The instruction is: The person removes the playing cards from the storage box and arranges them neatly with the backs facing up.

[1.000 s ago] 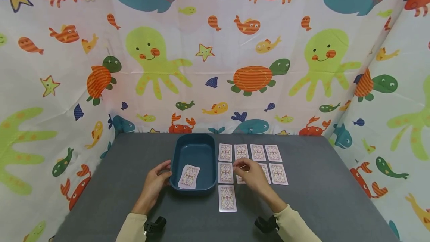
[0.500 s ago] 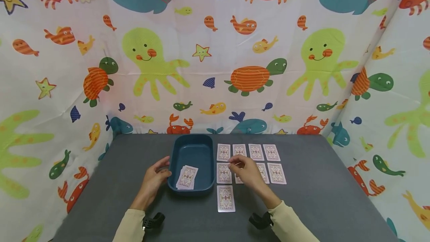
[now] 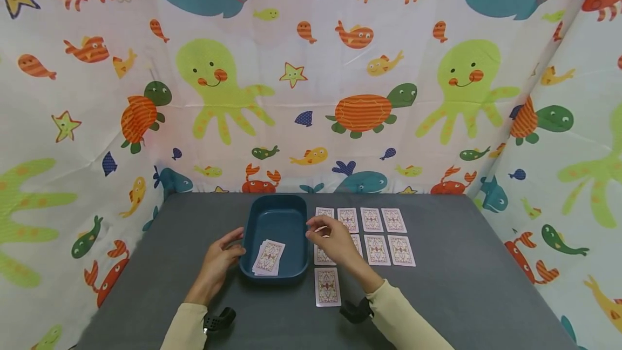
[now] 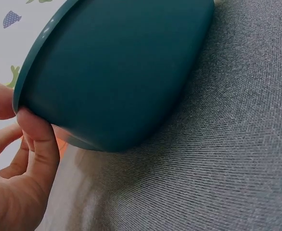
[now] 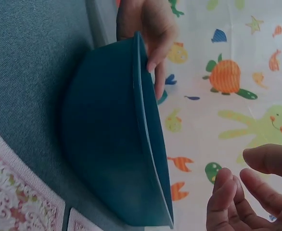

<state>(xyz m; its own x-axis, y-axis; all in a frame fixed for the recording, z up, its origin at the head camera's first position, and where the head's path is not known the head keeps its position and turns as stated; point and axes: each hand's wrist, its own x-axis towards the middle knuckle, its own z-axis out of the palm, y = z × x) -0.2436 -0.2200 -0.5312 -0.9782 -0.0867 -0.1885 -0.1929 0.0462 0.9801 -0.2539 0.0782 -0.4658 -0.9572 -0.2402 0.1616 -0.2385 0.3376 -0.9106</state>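
A dark teal plastic tub (image 3: 277,220) stands on the grey table, with a small stack of patterned playing cards (image 3: 269,258) lying face down in its near left part. My left hand (image 3: 218,258) holds the tub's left rim; in the left wrist view the thumb and a finger pinch its edge. Near the tub's right rim hovers my right hand (image 3: 332,239), fingers loosely bent. The right wrist view shows a gap between thumb and fingers of the right hand (image 5: 251,192) and nothing in it. Beneath this hand, a second-row card (image 3: 324,257) is partly hidden.
Face-down cards lie in two rows right of the tub, several in each, including a back-row card (image 3: 372,220). A single card (image 3: 328,287) lies nearer the front. A sea-animal curtain (image 3: 311,69) hangs behind and at both sides.
My right hand has moved left, from above the second-row cards to beside the tub's right rim. The left hand stays at the tub's left rim; the tub has shifted slightly left.
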